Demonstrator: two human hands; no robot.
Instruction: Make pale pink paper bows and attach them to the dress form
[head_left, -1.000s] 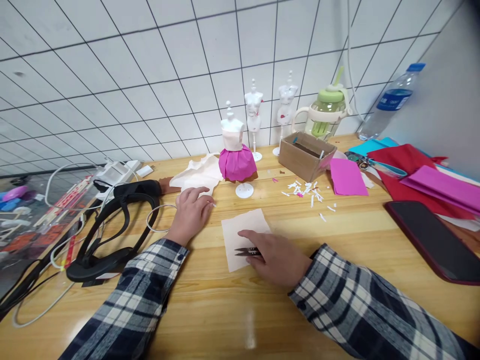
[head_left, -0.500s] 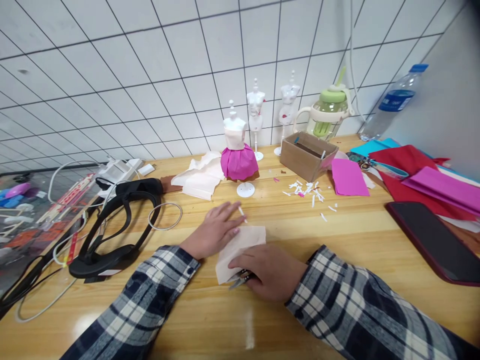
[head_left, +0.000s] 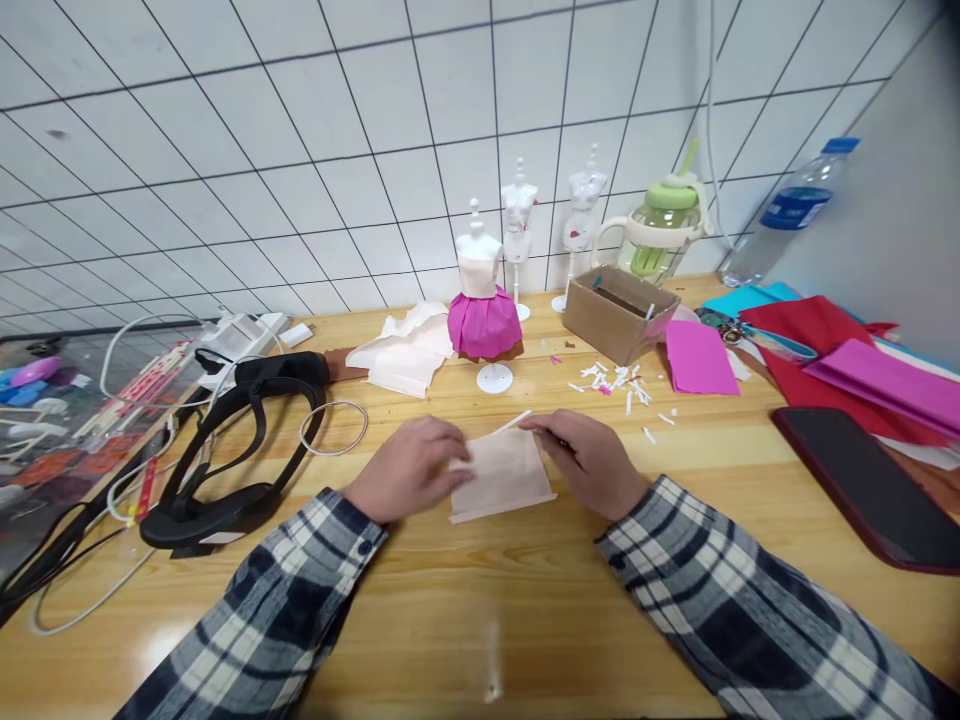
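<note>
A pale pink sheet [head_left: 501,470] lies on the wooden table, its near edge folded or curled. At its far edge rests a thin white strip [head_left: 514,421]. My left hand [head_left: 411,468] hovers at the sheet's left side, fingers bent, slightly blurred and apart, with nothing seen in them. My right hand [head_left: 592,460] is closed around small scissors [head_left: 564,443]; only a dark bit of them shows, the rest being hidden by the palm. Its fingertips touch the sheet's far right corner. Beyond stands a small dress form [head_left: 480,262] with a pale top and a magenta skirt [head_left: 486,322].
Two white dress forms [head_left: 519,215] stand behind. A cardboard box [head_left: 611,325], white scraps [head_left: 626,378], a magenta sheet [head_left: 697,358] and a phone [head_left: 862,480] lie to the right. Leftward are crumpled pale cloth [head_left: 405,350], a black headset strap [head_left: 202,520] and cables.
The sheet has turned and now lies flatter between my hands. My left hand has drawn back from the white strip. My right hand, with the scissors, has moved up to the sheet's far right corner.
</note>
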